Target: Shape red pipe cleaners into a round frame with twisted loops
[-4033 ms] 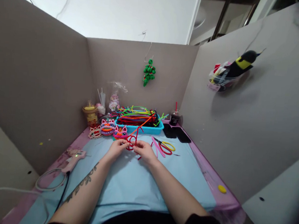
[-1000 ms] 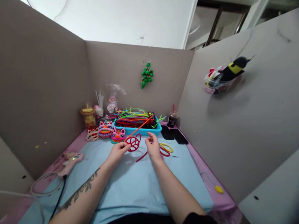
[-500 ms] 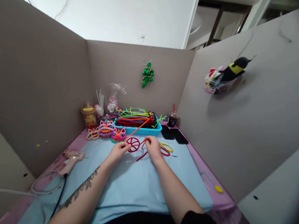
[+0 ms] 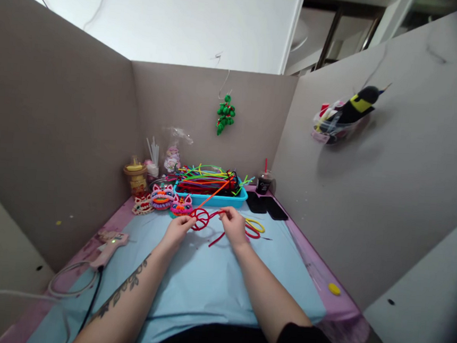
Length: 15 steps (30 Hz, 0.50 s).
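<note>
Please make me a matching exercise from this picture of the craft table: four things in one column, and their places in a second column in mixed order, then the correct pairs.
Things
1. red pipe-cleaner shape
2. blue tray of pipe cleaners
3. pink glue gun
4. green ornament

Places
A. hanging on the back cardboard wall
B. lying at the left edge of the table, cable attached
C. held between the left hand and the right hand
D. standing at the far end of the table, against the back wall

Pairs: 1-C, 2-D, 3-B, 4-A
</note>
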Motion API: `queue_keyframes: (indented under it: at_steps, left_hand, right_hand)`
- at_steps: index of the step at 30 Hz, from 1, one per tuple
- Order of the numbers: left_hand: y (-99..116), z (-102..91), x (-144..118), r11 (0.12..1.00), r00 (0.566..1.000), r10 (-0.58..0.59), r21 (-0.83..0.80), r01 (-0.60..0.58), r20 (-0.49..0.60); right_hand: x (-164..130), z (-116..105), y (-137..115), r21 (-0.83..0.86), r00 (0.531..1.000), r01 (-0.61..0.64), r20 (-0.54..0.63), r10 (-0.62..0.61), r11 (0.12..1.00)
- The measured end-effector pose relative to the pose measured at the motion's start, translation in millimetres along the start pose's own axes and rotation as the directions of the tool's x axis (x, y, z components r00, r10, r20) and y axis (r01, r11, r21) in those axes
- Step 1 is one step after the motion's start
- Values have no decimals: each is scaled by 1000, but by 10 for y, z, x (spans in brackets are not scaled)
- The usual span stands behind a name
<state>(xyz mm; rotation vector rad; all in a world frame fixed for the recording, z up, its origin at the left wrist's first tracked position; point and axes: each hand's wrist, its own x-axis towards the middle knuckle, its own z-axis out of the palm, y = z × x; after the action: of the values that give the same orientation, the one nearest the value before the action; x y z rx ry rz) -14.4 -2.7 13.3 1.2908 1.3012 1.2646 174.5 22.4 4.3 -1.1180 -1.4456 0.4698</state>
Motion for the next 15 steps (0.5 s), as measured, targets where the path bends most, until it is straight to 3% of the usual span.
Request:
queue_keyframes:
  at_steps: [15]
  left_hand:
    - [-17,-15,9,984,993,-116,-131,117,20]
  right_hand:
    - [-107,47,-161,30,975,165,148,-168,986]
